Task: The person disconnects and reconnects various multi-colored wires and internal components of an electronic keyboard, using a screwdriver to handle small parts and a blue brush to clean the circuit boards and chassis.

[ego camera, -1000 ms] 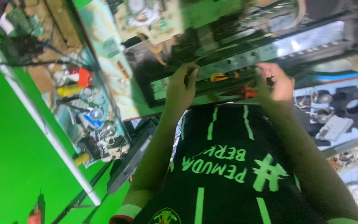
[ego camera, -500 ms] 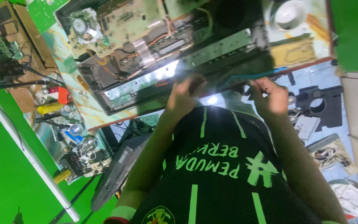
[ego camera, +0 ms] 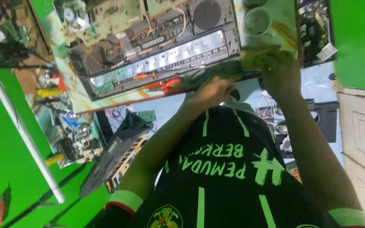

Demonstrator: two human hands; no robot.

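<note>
An opened electronic device (ego camera: 157, 55) with circuit boards, a round speaker and a silver strip lies on the patterned table (ego camera: 77, 99). My left hand (ego camera: 210, 90) rests curled at the table's near edge, just right of orange-handled pliers (ego camera: 167, 83); whether it grips anything is unclear. My right hand (ego camera: 280, 67) is further right at the same edge, fingers closed on a pale greenish flat piece (ego camera: 252, 59). A long thin dark thing (ego camera: 241, 76) runs along the edge between both hands. My black shirt with green print fills the bottom of the view.
A white cup (ego camera: 257, 21) stands on the table beyond my right hand. A dark device casing (ego camera: 115, 154) lies on the floor to the left, beside a shelf of tools and small parts (ego camera: 70, 131). Cables and black parts (ego camera: 322, 118) lie to the right, near a white door.
The view has swung, so the table and device now sit higher and further left. Both hands have moved right along the table edge, and the right hand now closes on the pale piece.
</note>
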